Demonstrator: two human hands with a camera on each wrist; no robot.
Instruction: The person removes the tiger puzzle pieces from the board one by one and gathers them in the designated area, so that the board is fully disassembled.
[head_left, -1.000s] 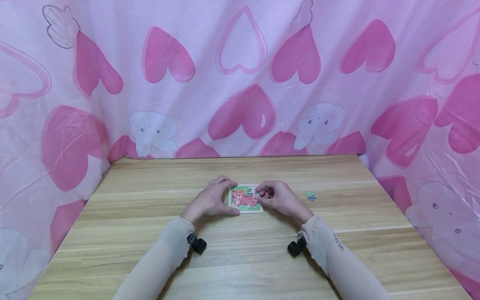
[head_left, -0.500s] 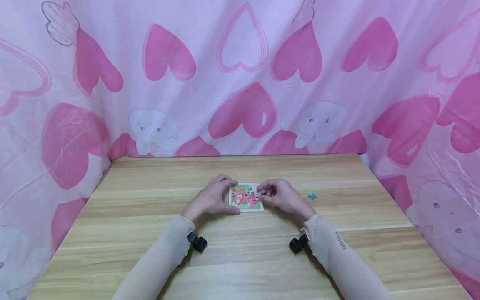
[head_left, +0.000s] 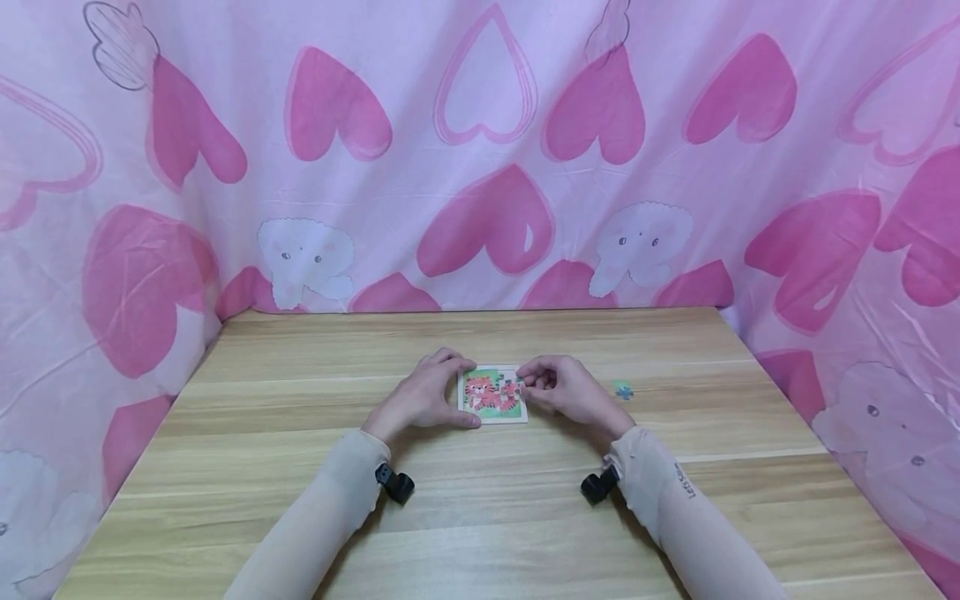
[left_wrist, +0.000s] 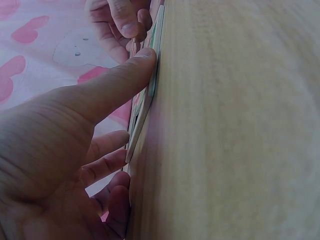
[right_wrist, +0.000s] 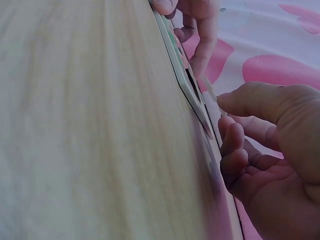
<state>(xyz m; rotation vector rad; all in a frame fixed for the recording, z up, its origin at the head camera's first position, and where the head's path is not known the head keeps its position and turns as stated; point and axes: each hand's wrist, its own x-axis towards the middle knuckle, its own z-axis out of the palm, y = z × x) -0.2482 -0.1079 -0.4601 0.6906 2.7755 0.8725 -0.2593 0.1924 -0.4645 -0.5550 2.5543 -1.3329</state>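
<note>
A light wooden table [head_left: 300, 467] carries a small tiger puzzle board [head_left: 491, 396] between the left hand [head_left: 420, 400] and right hand [head_left: 570, 396]; a loose blue-green piece [head_left: 622, 389] lies just right of the right hand.

Left hand [left_wrist: 60, 145] up close, thumb pressed against the edge of the puzzle board [left_wrist: 145, 107] lying flat on the wooden table [left_wrist: 235, 130]; other hand's fingers [left_wrist: 120, 22] at the far end.

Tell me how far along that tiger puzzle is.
Mostly done: the tiger picture in the puzzle looks nearly whole. In hand: the left hand steadies the puzzle's left edge, while the right hand pinches a piece over a dark gap at the right side. Left: seating that piece, then the loose piece lying apart on the table.
</note>
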